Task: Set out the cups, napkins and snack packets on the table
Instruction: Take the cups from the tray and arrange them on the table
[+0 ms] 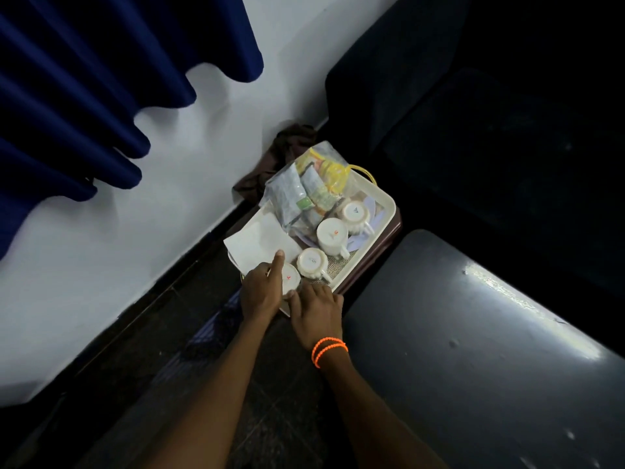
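A cream tray [382,194] rests on a low dark stool by the wall. Upside down in it stand several white cups, among them one at the near end [291,278], another [311,261] beside it and a third [332,234] further in. White napkins [260,242] lie at the tray's left. A clear bag of snack packets [297,191] fills the far end. My left hand [262,292] wraps the nearest cup, its forefinger lying on the napkins. My right hand [318,311] touches the same cup from the right, at the tray's near edge.
A dark glossy table [473,350] stands to the right of the tray. A dark sofa [490,113] sits behind it. A brown cloth [270,164] lies against the white wall [135,231]. Blue curtains [84,79] hang at upper left. The floor is dark tile.
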The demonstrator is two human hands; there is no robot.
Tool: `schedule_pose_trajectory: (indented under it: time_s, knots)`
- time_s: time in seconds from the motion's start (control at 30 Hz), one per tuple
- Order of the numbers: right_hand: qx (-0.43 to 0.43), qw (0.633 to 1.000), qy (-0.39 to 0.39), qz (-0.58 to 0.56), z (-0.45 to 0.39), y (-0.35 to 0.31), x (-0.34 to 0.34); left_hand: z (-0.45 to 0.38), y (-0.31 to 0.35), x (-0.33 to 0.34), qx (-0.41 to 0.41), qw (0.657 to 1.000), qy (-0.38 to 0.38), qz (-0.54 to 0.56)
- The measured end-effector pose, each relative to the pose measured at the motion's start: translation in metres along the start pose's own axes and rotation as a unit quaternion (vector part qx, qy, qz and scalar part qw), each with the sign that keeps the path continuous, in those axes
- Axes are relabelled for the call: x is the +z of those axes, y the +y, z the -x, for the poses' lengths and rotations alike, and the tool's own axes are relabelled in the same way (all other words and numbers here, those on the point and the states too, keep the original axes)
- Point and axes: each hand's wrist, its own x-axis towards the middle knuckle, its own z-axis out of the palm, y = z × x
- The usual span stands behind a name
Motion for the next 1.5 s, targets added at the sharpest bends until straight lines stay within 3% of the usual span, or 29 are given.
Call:
schedule_pose_trajectory:
  time_s: [0.13,0.3,0.4,0.47,0.57,0.63,0.67,0.9,1.0,1.2,1.5]
  knots:
    - [0.046,0.989,0.001,-0.141,0.004,-0.007,-0.006,0.005,0.0,-0.011,-0.085,0.979,0.031,0.183]
    - [0.011,0.957,0.064,-0.282,0.018,-0.017,-0.023,0.029,-0.023,-0.013,-0.083,0.945,0.022,0.316]
    - [-0.003,0.928,0.117,-0.355,0.019,-0.013,-0.04,0.042,-0.025,-0.006,-0.062,0.895,-0.059,0.438]
    - [0.034,0.902,0.131,-0.41,0.019,-0.006,-0.055,0.051,-0.015,0.004,-0.065,0.857,-0.108,0.5]
    - [0.149,0.827,0.07,-0.538,0.021,0.019,-0.079,0.062,0.008,0.027,-0.051,0.816,-0.193,0.542]
    - [0.173,0.788,0.013,-0.591,0.024,0.049,-0.093,0.071,0.025,0.044,-0.038,0.813,-0.252,0.523]
    - [0.167,0.791,0.005,-0.589,0.027,0.065,-0.1,0.076,0.033,0.053,-0.033,0.821,-0.274,0.5]
    - [0.186,0.871,0.139,-0.433,0.079,0.171,-0.135,0.124,0.064,0.127,0.087,0.875,-0.41,0.244]
    - [0.213,0.9,0.179,-0.335,0.112,0.21,-0.138,0.155,0.07,0.17,0.142,0.884,-0.421,0.145]
    - [0.344,0.877,0.229,-0.246,0.173,0.279,-0.125,0.216,0.072,0.253,0.151,0.858,-0.489,0.031]
    - [0.42,0.83,0.252,-0.267,0.227,0.329,-0.121,0.262,0.07,0.309,0.204,0.802,-0.553,-0.101]
